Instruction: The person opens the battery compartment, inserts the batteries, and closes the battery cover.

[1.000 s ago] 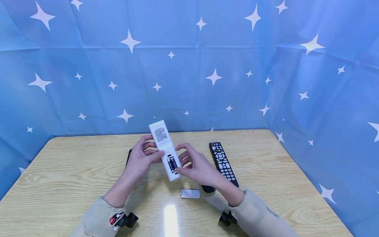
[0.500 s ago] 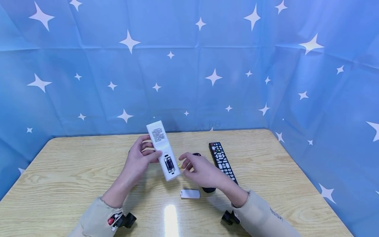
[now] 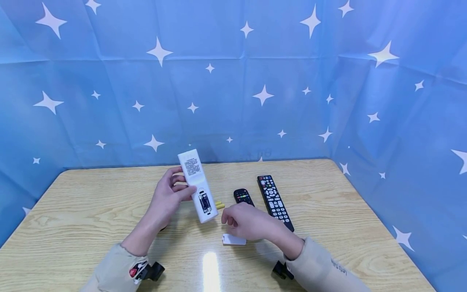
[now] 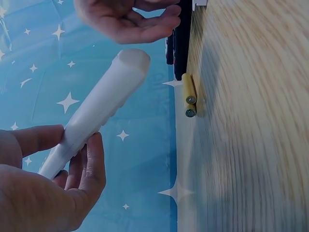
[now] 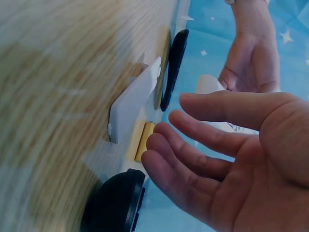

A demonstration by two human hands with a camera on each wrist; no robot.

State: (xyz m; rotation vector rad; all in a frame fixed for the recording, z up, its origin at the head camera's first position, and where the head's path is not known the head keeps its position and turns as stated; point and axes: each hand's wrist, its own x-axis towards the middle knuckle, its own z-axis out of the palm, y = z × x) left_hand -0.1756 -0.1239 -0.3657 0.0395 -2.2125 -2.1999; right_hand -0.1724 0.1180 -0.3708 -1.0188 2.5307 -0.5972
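Note:
My left hand (image 3: 166,198) grips a white remote control (image 3: 191,178) by its side, thumb on the back and fingers behind. Its back faces me, tilted, and the uncovered battery compartment shows dark batteries (image 3: 205,202) lying in it. My right hand (image 3: 248,221) hovers over the table to the right of the remote, fingers loosely bent and holding nothing. Right below it the white battery cover (image 3: 233,240) lies on the wood, partly hidden by the hand in the head view. In the right wrist view the fingertips (image 5: 154,159) are apart from the cover (image 5: 133,101).
Yellow batteries (image 3: 219,205) lie just right of the white remote. A short black remote (image 3: 242,196) sits partly under my right hand, with a longer black remote (image 3: 275,202) beyond it. Another black remote (image 5: 174,70) lies towards my left arm. A starred blue curtain (image 3: 233,101) backs the table.
My right hand has let go of the white remote and moved down and right to above the cover. The left hand has shifted slightly left with the remote, uncovering the yellow batteries.

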